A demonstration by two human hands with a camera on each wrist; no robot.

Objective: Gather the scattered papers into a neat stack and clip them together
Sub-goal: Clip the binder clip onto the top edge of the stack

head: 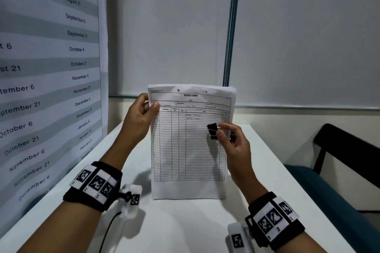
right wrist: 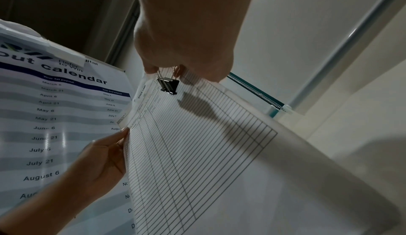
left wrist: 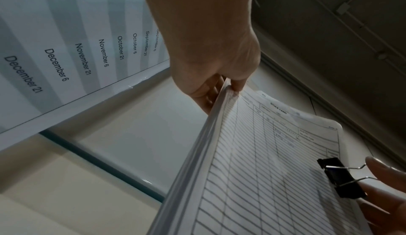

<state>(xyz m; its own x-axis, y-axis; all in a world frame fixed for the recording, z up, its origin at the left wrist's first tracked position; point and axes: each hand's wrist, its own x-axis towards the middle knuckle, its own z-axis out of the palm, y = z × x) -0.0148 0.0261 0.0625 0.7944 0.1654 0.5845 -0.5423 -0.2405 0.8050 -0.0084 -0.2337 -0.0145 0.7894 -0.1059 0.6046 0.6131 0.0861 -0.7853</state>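
Head view: a stack of papers (head: 188, 150) stands upright on its bottom edge on the white table (head: 185, 226), printed face toward the person.
Stack orientation: the long axis runs vertical; the "STOCK CARD" heading sits at the top and the ruled lines run level, so the sheet reads right way up.
Stack position: near the middle of the table, in front of the white wall panels, its top edge reaching just above the ledge at the back of the table.
Left hand: the left hand (head: 138, 118) grips the stack at its upper left edge, thumb on the printed face and fingers behind; the left wrist view (left wrist: 211, 68) shows the sheet edges pinched between thumb and fingers.
Right hand: the right hand (head: 233, 144) pinches the wire handles of a black binder clip (head: 212, 131) between thumb and fingertips, beside the right edge of the stack in its upper half.
Clip direction: the clip's black body points left, over the printed face; the right wrist view (right wrist: 169, 85) shows its handles squeezed. Whether its mouth bites the sheets cannot be told.
Stack edges: the left side looks even, many sheets thick (left wrist: 197, 151); the top right corner curls a little.
Left boundary: a payout calendar poster (head: 49, 80) rises close beside the left hand.
Right side: bare tabletop runs to the table edge, with a dark chair (head: 339, 162) beyond.
Near side: open tabletop lies between the stack and the wrists.
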